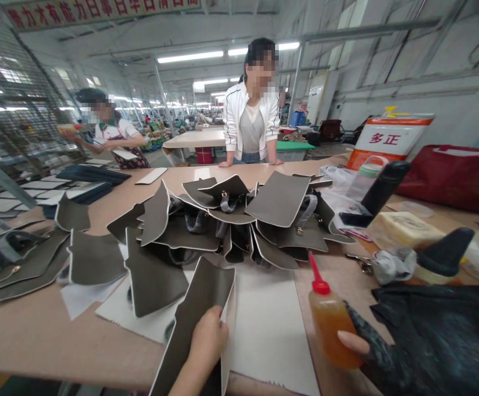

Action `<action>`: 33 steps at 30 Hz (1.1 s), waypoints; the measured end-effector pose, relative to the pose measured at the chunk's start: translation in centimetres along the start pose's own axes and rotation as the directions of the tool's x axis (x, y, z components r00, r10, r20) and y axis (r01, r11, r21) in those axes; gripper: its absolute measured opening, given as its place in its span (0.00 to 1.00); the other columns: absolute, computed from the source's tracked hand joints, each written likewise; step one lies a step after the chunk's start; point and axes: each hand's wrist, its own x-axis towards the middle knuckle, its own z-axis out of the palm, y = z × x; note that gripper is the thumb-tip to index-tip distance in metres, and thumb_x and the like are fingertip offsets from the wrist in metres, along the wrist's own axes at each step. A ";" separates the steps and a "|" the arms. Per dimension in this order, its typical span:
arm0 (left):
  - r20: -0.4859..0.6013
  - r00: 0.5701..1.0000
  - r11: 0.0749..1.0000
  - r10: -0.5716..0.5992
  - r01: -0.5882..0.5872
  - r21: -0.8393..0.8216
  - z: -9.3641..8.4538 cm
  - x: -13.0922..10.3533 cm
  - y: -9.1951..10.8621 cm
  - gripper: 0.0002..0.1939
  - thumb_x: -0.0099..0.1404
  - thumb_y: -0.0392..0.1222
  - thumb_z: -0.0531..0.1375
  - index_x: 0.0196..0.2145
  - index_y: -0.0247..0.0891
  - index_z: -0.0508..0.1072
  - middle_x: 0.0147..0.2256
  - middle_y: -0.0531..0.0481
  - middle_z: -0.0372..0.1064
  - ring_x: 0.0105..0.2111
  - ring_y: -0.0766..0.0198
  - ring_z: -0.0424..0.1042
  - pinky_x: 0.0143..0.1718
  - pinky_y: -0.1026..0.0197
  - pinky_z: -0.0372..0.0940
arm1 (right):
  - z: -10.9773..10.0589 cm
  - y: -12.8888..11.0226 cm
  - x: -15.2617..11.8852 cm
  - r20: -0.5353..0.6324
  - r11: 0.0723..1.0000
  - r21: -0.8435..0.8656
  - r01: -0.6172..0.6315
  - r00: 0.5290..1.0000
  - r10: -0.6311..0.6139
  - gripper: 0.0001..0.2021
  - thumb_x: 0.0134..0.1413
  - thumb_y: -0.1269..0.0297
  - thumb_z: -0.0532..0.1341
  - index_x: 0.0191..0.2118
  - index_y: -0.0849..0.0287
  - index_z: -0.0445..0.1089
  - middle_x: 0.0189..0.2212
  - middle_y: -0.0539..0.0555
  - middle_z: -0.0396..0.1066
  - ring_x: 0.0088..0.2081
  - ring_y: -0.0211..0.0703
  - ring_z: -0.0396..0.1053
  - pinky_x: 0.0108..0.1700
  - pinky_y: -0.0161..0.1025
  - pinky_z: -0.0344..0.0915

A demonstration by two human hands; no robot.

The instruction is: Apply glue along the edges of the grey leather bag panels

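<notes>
My left hand (208, 335) grips a grey-brown leather bag piece (198, 297) with white edges, its fingers closed over the right edge. The piece stands tilted above white sheets (270, 324) on the table. In my right hand (353, 342) is a squeeze bottle (325, 313) of amber liquid with a red nozzle pointing up. Dark crinkled material covers most of that hand; the thumb shows bare against the bottle. Beyond both hands lies a heap of similar bag pieces (278, 198), some with wrapped handles and gold-coloured fittings.
More bag pieces (28, 264) lie at the left. Black plastic (437, 330), a dark upright bottle (385, 187), a white-and-orange container (391, 140) and a red bag (453, 179) occupy the right side. A person (251, 121) leans on the table's far edge; another person (113, 132) stands at the left.
</notes>
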 end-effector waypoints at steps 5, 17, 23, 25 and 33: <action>0.017 0.999 0.995 0.029 -0.031 0.091 0.4 0.3 0.2 0.25 0.64 0.35 0.44 0.58 0.38 0.57 0.49 0.40 0.67 0.42 0.58 0.72 0.38 0.61 0.64 | 3.0 -2.8 -1.4 0.623 0.808 0.445 -0.385 0.782 0.029 0.29 0.42 0.56 0.64 0.54 0.47 0.61 0.52 0.53 0.67 0.52 0.54 0.65 0.53 0.50 0.60; -0.150 0.988 0.968 -0.035 -0.004 -0.253 1.3 2.2 -0.1 0.12 0.63 0.40 0.49 0.37 0.40 0.72 0.39 0.47 0.73 0.38 0.62 0.71 0.36 0.64 0.59 | 7.1 -0.2 0.5 0.433 0.772 0.556 -0.309 0.900 0.049 0.17 0.47 0.54 0.59 0.44 0.54 0.68 0.40 0.56 0.72 0.37 0.49 0.71 0.32 0.39 0.68; -0.114 0.991 0.938 -0.071 0.028 -0.346 1.2 2.8 -0.5 0.11 0.60 0.37 0.51 0.34 0.41 0.73 0.33 0.50 0.74 0.34 0.64 0.71 0.32 0.66 0.58 | 5.6 -2.3 3.6 0.215 0.989 0.132 0.063 0.973 -0.090 0.20 0.43 0.54 0.62 0.42 0.60 0.68 0.41 0.60 0.72 0.43 0.54 0.69 0.47 0.49 0.65; -0.111 0.991 0.931 -0.078 0.032 -0.365 1.1 2.8 -0.5 0.11 0.60 0.38 0.51 0.34 0.41 0.73 0.32 0.49 0.74 0.33 0.64 0.71 0.32 0.66 0.58 | 5.5 -2.3 4.1 0.243 0.992 0.095 0.085 0.964 -0.106 0.20 0.44 0.54 0.61 0.43 0.61 0.68 0.41 0.60 0.71 0.42 0.54 0.70 0.45 0.48 0.67; -0.106 0.992 0.923 -0.072 0.026 -0.384 1.2 2.8 -0.4 0.11 0.60 0.38 0.51 0.35 0.40 0.73 0.35 0.48 0.75 0.35 0.64 0.72 0.33 0.65 0.59 | 7.0 -2.6 4.6 0.296 0.978 -0.084 0.191 0.942 -0.159 0.18 0.48 0.58 0.57 0.45 0.60 0.66 0.42 0.58 0.71 0.43 0.50 0.70 0.46 0.45 0.67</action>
